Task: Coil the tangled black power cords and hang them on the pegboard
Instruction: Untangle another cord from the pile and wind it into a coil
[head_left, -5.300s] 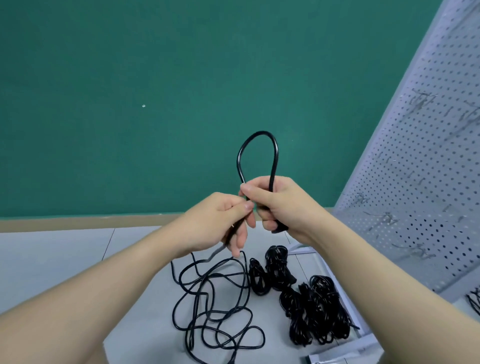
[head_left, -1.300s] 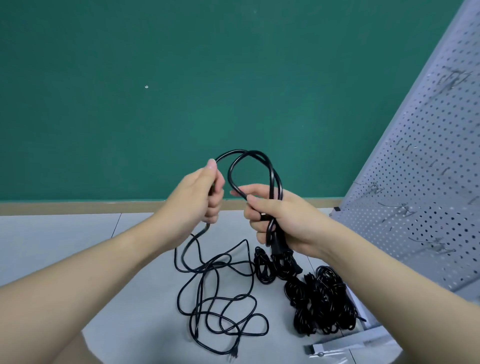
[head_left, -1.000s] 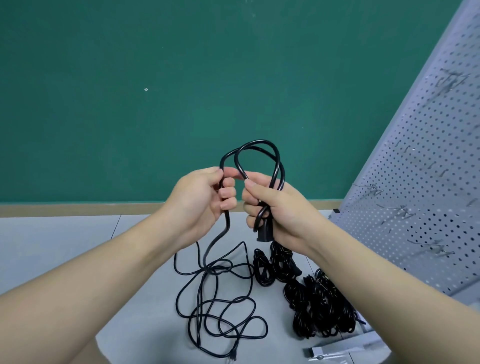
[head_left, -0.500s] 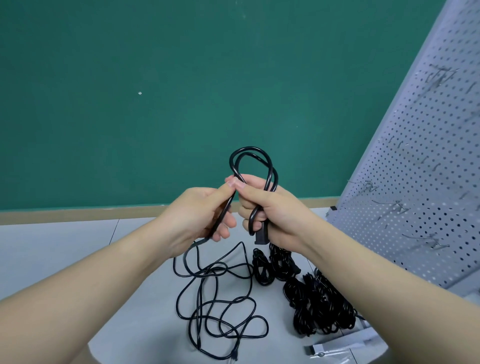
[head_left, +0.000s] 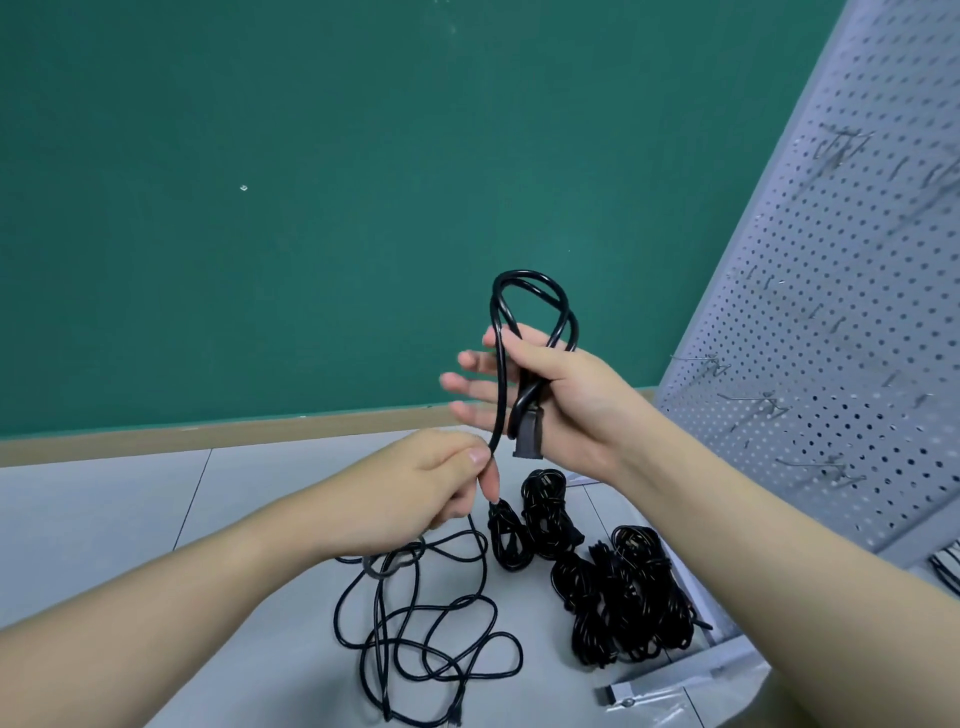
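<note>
- No brand, label or writing can be read.
- A pale grey tiled floor (head_left: 104, 519) meets a green wall (head_left: 311, 208) along a tan skirting strip (head_left: 208, 434); a grey perforated metal pegboard (head_left: 831, 312) leans at right.
- Right hand (head_left: 561, 395) holds the looped black power cord (head_left: 524, 312) under its thumb, fingers extended, connector hanging below.
- Left hand (head_left: 426, 493), below the loops, pinches the cord's trailing strand.
- The cord's tangled slack lies on the floor, left of coiled black cord bundles (head_left: 597, 582).
</note>
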